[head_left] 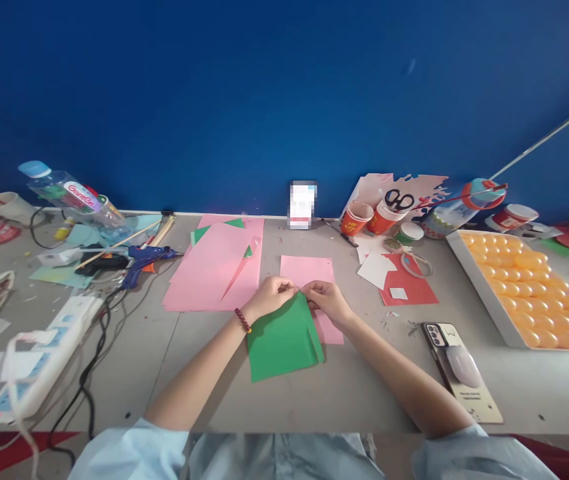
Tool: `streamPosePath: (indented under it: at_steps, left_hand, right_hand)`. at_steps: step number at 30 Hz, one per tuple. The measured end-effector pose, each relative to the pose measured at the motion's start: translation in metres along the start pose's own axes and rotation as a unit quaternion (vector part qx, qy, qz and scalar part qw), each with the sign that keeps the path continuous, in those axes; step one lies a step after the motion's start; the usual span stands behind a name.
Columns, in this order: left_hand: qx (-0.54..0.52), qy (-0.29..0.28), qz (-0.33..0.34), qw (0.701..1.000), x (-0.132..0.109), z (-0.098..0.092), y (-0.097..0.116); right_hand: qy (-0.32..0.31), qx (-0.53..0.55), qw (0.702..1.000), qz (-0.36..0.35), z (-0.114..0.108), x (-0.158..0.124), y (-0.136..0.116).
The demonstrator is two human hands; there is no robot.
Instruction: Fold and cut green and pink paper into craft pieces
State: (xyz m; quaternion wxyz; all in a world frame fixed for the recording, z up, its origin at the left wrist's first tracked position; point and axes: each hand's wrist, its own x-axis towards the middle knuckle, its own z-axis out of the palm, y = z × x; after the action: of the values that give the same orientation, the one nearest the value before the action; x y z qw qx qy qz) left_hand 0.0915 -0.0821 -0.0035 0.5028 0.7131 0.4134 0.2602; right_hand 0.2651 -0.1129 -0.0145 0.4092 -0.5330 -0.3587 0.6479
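Sheet of green paper [280,341], solid mid-green, matte-looking, on grey table [364,387] approx. centre of view, set at a slant. Bottom edge fairly straight, w/ R end higher than L; bottom L corner crisp. Narrow flap along R side, folded up, raised slightly off main face, w/ thin shadow line beside it, widening toward bottom. Upper end narrowing betw. fingertips. Main face mostly flat & smooth. Exact shape of fold at very top: can't tell, fingers in the way.

L hand [275,293] and R hand [329,301] close together at top of sheet, thumb & index of each pinched on green edge, tips nearly touching. Bracelet [243,321] of dark red beads round L wrist.

Partly under the green: pink sheet [309,265], visible beyond hands & at R. Farther L, larger pink sheets [211,280], overlapping, w/ green scraps [227,225] nr. top. Past those, blue glue gun [145,263] & power strip [59,353]. To R: red paper [420,291] w/ small white square [398,293] on it, phone [457,373] lying nearer, then white tray [484,290] of orange balls [529,290]. At back, nr. blue wall [214,100]: red cups [357,219].
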Motion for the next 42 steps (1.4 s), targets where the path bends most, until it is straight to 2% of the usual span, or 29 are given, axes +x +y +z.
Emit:
streamPosePath:
  at_steps: [17,26,35,42]
  left_hand:
    - [-0.043,0.016,-0.018,0.999,-0.001,0.004,0.000]
    - [-0.070,0.001,-0.030,0.997,-0.003,0.001,0.004]
    - [-0.057,0.031,-0.009,0.998,-0.003,0.008,0.001]
    - [-0.076,0.051,-0.006,0.996,-0.004,0.014,-0.004]
  right_hand:
    - [0.008,-0.007,1.000,-0.016,0.000,-0.001,0.002]
    - [-0.044,0.002,0.999,-0.010,-0.007,0.001,0.001]
    - [0.010,-0.020,0.998,-0.067,0.001,-0.001,0.001]
    - [0.028,-0.032,0.997,-0.063,0.000,-0.002,0.003]
